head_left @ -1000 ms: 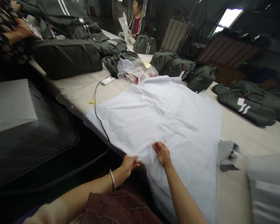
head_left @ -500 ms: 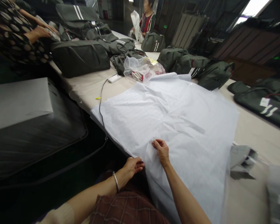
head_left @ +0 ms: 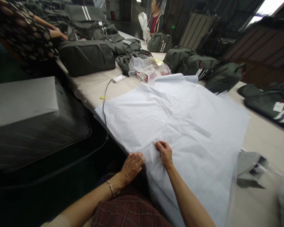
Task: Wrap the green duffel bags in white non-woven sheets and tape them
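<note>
A large white sheet (head_left: 198, 123), thin and creased, is spread over the table and hangs past its near edge. My right hand (head_left: 165, 154) pinches a bit of it between thumb and fingertips, close to the front edge. Just to the left, my left hand (head_left: 132, 166) is palm down with fingers stretched out, at the sheet's near edge, holding nothing that I can see. Its wrist wears a bracelet (head_left: 110, 188). Short wrinkles in the sheet run outward near my right fingers.
Several dark green bags (head_left: 86, 58) stand along the far table. Clear plastic wrapping (head_left: 142, 66) and a white device (head_left: 119, 78) with a dark cord lie beyond the sheet. A grey crumpled piece (head_left: 251, 168) is at right, a large covered block (head_left: 23, 104) at left. Two people are nearby.
My left hand has turned from palm up, fingers curled, to palm down with fingers straighter at the sheet's edge. My right hand keeps its pinch. The person at far left has reached farther away.
</note>
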